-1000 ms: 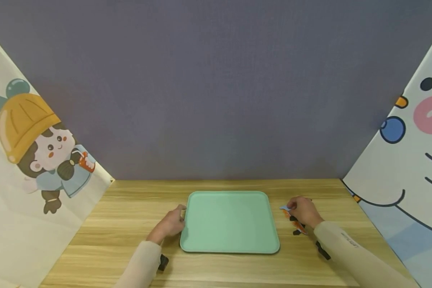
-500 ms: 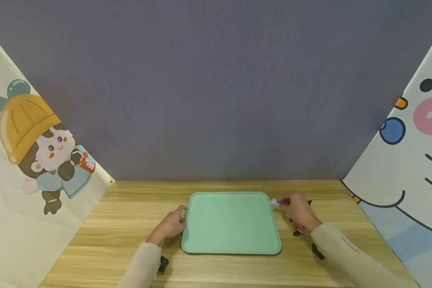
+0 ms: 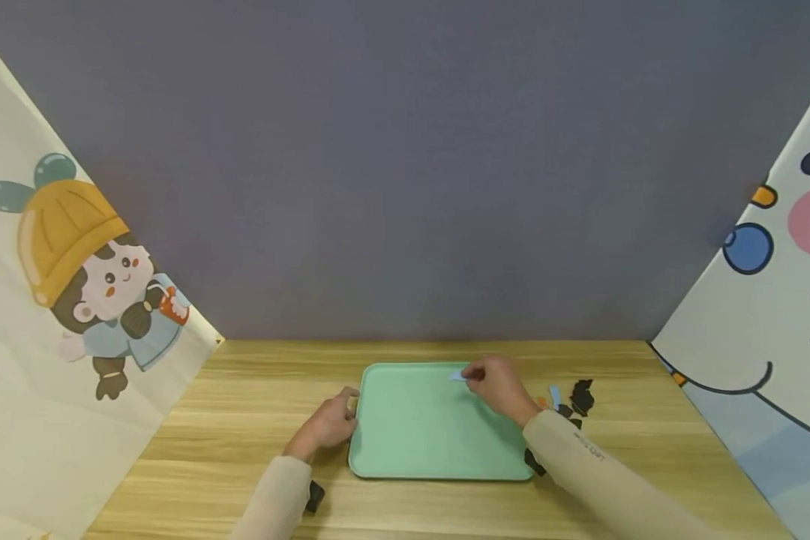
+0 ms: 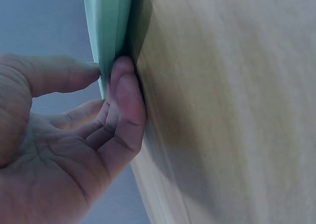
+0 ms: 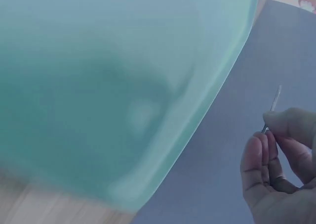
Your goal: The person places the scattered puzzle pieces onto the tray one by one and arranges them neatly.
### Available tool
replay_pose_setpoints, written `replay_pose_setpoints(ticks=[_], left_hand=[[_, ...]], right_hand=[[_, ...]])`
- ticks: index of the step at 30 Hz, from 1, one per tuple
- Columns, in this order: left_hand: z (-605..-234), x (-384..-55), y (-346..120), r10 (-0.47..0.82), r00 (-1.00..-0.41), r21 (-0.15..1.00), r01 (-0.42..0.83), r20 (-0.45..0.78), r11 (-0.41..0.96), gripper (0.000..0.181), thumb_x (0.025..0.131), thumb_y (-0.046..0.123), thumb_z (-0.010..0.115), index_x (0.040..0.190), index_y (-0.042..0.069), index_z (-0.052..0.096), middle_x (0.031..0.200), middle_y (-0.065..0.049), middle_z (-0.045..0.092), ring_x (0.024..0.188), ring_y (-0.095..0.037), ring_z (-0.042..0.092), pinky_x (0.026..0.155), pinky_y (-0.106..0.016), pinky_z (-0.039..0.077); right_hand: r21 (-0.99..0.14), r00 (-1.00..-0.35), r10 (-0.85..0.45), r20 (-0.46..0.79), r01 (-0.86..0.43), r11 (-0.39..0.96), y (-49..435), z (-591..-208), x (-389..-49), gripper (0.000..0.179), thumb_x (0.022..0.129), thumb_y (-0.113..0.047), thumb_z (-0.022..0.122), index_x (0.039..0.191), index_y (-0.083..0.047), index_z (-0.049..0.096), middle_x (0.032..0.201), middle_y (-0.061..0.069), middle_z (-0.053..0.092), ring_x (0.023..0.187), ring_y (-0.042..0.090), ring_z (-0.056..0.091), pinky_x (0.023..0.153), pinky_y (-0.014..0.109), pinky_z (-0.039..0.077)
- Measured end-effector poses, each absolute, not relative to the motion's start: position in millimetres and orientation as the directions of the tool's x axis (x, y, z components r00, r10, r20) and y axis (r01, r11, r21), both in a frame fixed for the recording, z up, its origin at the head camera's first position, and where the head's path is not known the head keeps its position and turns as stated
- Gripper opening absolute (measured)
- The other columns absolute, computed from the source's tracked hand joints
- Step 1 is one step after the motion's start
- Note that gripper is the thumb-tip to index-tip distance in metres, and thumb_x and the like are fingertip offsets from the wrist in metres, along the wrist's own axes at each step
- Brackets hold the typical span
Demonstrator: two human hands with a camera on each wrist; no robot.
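A mint-green tray (image 3: 405, 435) lies on the wooden table, in front of me. My left hand (image 3: 329, 424) holds its left edge; in the left wrist view the thumb is on the tray's rim (image 4: 109, 31) and the curled fingers are against its outer side. Over the tray's far right part, my right hand (image 3: 501, 386) pinches a small, flat, light-blue piece (image 3: 457, 376) between thumb and fingers. Seen edge-on in the right wrist view, the piece (image 5: 276, 99) is thin like card or board.
Right of the tray lie several flat pieces: a black one (image 3: 582, 397), a light-blue one (image 3: 555, 396) and an orange one (image 3: 541, 403), partly behind the right sleeve (image 3: 594, 457). A grey panel (image 3: 405, 187) rises behind the table (image 3: 202, 450), with printed sheets at both sides.
My right hand has carried the light-blue piece leftward from the pieces at the right to over the tray. The left hand keeps its hold on the tray's edge. The view has shifted slightly.
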State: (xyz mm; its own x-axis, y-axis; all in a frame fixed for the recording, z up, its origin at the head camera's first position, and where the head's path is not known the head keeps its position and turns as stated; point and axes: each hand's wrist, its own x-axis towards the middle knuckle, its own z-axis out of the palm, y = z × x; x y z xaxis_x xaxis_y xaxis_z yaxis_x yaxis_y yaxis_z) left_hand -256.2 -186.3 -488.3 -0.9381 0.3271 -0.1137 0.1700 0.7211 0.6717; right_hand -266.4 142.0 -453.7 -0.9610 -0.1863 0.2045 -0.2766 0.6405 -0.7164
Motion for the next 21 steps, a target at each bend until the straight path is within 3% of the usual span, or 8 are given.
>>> replay_pose_setpoints(ticks=[9,21], left_hand=[[-489.9,-256.5,-186.9,0.34,-0.934,0.696,0.17,-0.113,0.698,0.052,0.085,-0.005,0.053,0.134,-0.008,0.035,0.085,-0.014,0.062,0.057,-0.017,0.057,0.051,-0.031,0.047],[-491.2,-255.3,-186.9,0.342,-0.933,0.691,0.175,-0.112,0.701,0.051,0.086,-0.004,0.055,0.133,-0.007,0.036,0.086,-0.015,0.062,0.061,-0.017,0.057,0.054,-0.031,0.048]], right_hand=[[-0.736,-0.957,-0.206,0.206,-0.29,0.612,101.2,-460.1,-280.3,0.012,0.079,0.002,0.072,0.085,-0.008,0.074,0.082,-0.001,0.065,0.074,0.013,0.06,0.063,0.027,0.051],[-0.695,-0.916,-0.316,0.247,-0.395,0.601,66.8,-479.8,-286.6,0.011,0.079,0.004,0.071,0.084,-0.004,0.074,0.083,0.002,0.066,0.075,0.018,0.061,0.064,0.027,0.051]])
